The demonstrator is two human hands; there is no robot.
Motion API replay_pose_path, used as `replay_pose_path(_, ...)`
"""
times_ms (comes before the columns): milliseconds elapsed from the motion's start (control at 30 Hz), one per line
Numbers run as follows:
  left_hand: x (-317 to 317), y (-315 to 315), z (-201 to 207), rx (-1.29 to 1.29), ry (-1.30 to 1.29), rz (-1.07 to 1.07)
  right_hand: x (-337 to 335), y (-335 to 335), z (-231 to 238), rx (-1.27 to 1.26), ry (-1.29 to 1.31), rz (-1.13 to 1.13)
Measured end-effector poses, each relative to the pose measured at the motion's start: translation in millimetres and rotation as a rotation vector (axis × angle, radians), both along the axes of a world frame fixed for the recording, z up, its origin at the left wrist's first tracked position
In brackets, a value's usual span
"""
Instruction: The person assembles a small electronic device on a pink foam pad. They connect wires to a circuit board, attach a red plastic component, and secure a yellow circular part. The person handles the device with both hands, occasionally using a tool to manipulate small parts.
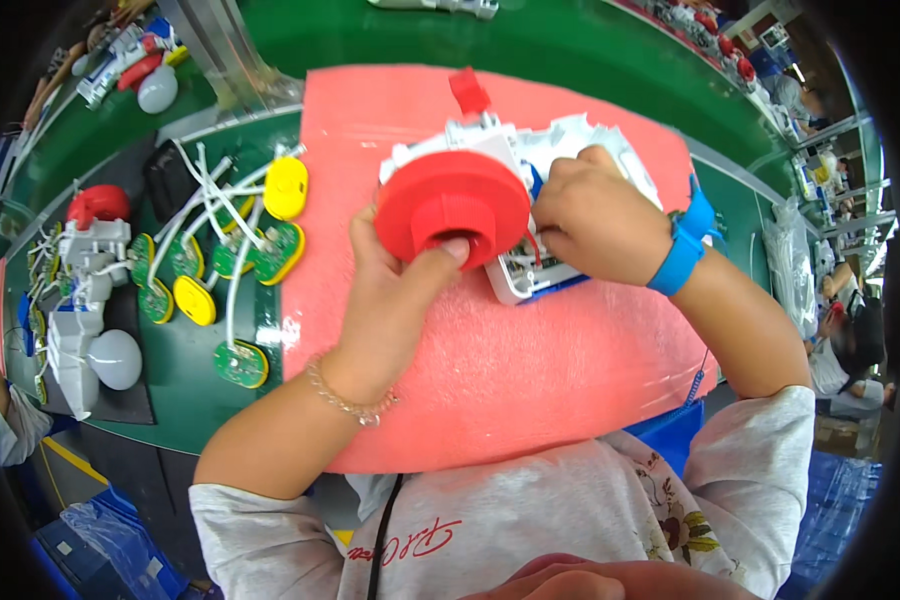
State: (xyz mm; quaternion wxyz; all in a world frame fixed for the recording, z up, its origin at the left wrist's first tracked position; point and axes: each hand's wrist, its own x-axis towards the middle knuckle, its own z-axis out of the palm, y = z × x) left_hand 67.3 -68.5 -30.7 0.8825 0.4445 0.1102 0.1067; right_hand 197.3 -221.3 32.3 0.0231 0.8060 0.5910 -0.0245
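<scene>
My left hand (378,305) is closed round a red funnel-shaped part (450,185), its thumb hooked into the hollow neck. This part sits against the left side of an opened white plastic housing (515,284), with a small red tab (469,92) standing up at the far end. My right hand (602,215) is bent over the housing, fingers curled together at its inside. What those fingertips pinch is hidden. A short red wire (534,243) shows just beside them, and a bit of blue lies along the housing's edge. A blue wrist strap (682,255) circles my right wrist.
A pink foam mat (490,390) lies under the work on a green table. To its left are several green boards with yellow backs (242,362) and white cables. Farther left stands a white assembly with a round white bulb (116,359). A metal post (220,50) rises behind.
</scene>
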Motion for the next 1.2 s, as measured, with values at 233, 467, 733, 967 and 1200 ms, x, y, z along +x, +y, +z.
replay_pose_path(233, 0, -2, 0, -0.028, 0.007, 0.010, 20, 17, 8, -0.184, 0.252, -0.078)
replay_pose_path(467, -1, -1, 1, -0.009, 0.013, -0.002, 33, 40, 15, -0.394, 0.350, -0.206)
replay_pose_path(733, 0, -4, 0, 0.055, -0.011, 0.000, 47, 51, 10, -0.553, 0.351, -0.170)
replay_pose_path(967, 0, -3, 2, 0.018, -0.038, -0.008, 50, 47, 17, -0.525, 0.542, -0.194)
replay_pose_path(1200, 0, -4, 2, 0.024, -0.038, -0.022, 47, 48, 18, -0.499, 0.446, -0.180)
